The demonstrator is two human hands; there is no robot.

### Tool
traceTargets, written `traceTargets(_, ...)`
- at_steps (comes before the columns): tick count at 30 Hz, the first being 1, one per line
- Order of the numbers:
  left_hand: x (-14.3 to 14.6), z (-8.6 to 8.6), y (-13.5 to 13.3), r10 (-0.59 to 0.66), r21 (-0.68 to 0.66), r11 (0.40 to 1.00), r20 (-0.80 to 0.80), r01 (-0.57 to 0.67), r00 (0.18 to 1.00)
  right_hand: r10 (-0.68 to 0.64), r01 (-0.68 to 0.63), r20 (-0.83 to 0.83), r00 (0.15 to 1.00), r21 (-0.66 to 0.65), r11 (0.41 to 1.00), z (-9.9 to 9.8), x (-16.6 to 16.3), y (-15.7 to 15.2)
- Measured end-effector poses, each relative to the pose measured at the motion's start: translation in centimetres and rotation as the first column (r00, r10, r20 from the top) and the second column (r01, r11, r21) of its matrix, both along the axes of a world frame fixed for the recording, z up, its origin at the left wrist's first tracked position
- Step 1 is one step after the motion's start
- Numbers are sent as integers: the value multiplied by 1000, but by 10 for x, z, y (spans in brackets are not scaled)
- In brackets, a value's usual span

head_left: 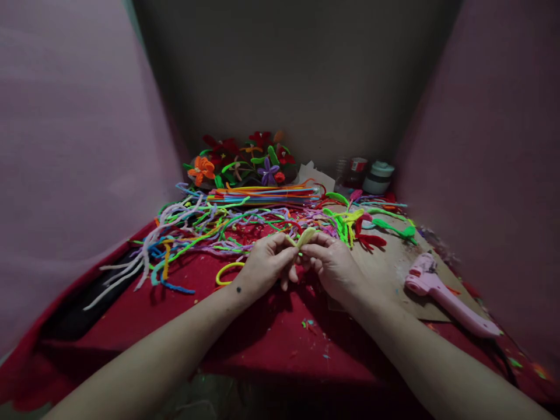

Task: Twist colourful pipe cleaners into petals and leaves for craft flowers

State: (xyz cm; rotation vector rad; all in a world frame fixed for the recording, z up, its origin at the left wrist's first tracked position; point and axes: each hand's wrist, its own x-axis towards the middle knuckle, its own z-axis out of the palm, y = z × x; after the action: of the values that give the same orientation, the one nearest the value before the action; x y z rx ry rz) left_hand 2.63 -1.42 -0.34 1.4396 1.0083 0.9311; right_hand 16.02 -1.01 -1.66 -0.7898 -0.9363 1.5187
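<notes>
Presently pinching a pale yellow fuzzy piece (306, 235) between thumb and fingers of both left hand (266, 261) and right hand (336, 263), close together above a red cloth (271, 335). Hard to make out the shadowed fingertips beneath. Just beside the left wrist, near a yellow loop (226, 267). Facing a tangle of coloured fuzzy stems (175, 224), with a bundle of straight ones (266, 196) beyond and bright flowers (268, 172) farther back. To the right, well apart from a pink glue gun (455, 303) lying partly across cardboard (380, 265).
</notes>
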Motion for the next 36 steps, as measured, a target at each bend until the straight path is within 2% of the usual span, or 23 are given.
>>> traceTargets(4,1,-3,0,33,79,996,-58,-28,998,27,-31,-139,990,-29,999,-7,-1,5)
traceTargets(7,0,-8,0,83,218,975,-153,-48,985,75,-92,-180,981,-89,992,-8,1,7)
traceTargets(11,-2,-11,-2,160,457,889,-276,-16,948,81,-110,-217,973,-128,986,-6,2,9)
traceTargets(14,-2,-10,-4,201,551,834,-325,12,924,85,-128,-244,966,-168,978,-4,1,8)
traceTargets(17,-1,-8,-7,192,501,865,-315,-9,930,79,-132,-252,965,-202,970,-3,0,7)
traceTargets(22,0,-5,-6,69,193,981,-182,-34,981,49,-74,-194,980,-120,990,-2,-3,2)
traceTargets(26,-2,-2,-1,-27,18,999,-64,28,998,19,-28,-167,986,-54,998,-1,-4,-1)
traceTargets(30,-5,0,2,-55,-25,998,-10,54,998,70,-70,-94,993,-4,998,3,-1,-2)
traceTargets(36,-8,5,2,-62,-40,997,-54,60,997,77,-83,102,992,54,995,6,6,0)
